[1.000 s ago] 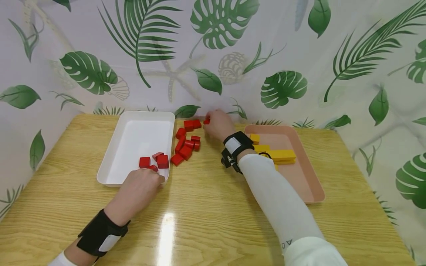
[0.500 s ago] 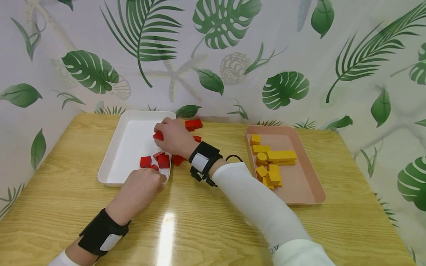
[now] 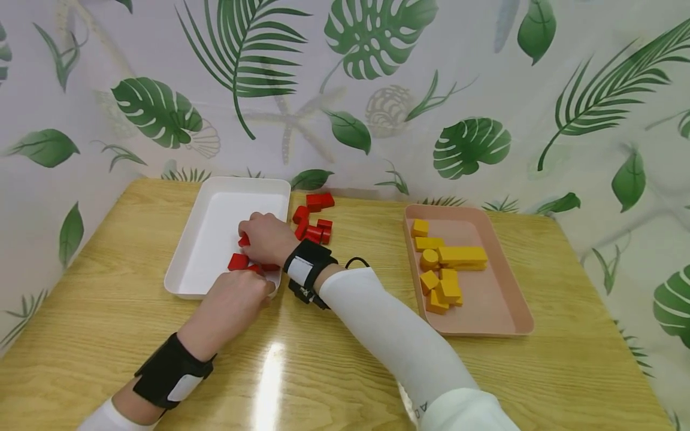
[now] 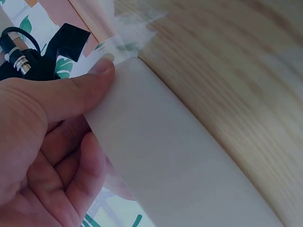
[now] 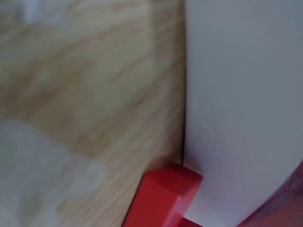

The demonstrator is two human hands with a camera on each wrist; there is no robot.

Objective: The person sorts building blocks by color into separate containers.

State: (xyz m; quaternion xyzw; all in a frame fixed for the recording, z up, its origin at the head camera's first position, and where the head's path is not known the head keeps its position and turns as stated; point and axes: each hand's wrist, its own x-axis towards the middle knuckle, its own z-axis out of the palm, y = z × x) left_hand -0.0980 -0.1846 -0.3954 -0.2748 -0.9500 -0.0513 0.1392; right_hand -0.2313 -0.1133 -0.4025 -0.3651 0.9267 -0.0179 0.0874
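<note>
The white tray (image 3: 226, 200) lies on the left of the table. My left hand (image 3: 234, 302) grips its near rim; in the left wrist view the thumb (image 4: 90, 90) presses the wall, other fingers curled at the edge. Over the tray, my right hand (image 3: 269, 239) pinches a red block (image 3: 244, 240) between its fingers. Below it lies another red block (image 3: 238, 261) inside the tray, with more red pieces partly hidden by both hands. Just outside the tray, the right wrist view shows a red block (image 5: 158, 198) on the table by the tray wall (image 5: 232, 85).
Several red blocks (image 3: 314, 233) sit loose right of the white tray, with a red pair (image 3: 320, 201) farther back. A pink tray (image 3: 501, 305) on the right holds several yellow blocks (image 3: 462, 256). A leaf-patterned cloth (image 3: 345, 161) stands behind the wooden table (image 3: 334, 359).
My right hand has carried a red block leftward from near the back cloth to over the white tray, then lower toward its near side. The left hand has stayed on the rim.
</note>
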